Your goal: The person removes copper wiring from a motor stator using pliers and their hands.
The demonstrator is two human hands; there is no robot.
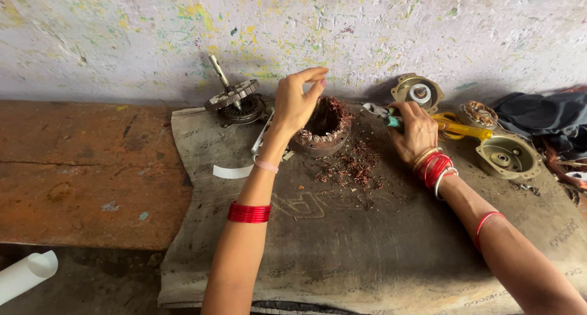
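A worker strips copper winding from a motor stator [324,127] on a sackcloth-covered bench.

The left hand [295,102] is raised just above the stator's near rim, thumb and forefinger pinched together at the tips; what they pinch is too fine to make out. The right hand [414,131] lies clenched round the blue-green grips of a pair of pliers [380,112], whose metal nose points towards the stator. The stator stands upright on the sackcloth [342,241] near the wall, with a scatter of copper wire scraps [351,167] just in front of it. To its left rests a rotor with shaft [232,98]; to the right lie a yellow-handled screwdriver [461,130] and two round metal end covers [507,157]. Red bangles [249,213] circle both forearms.
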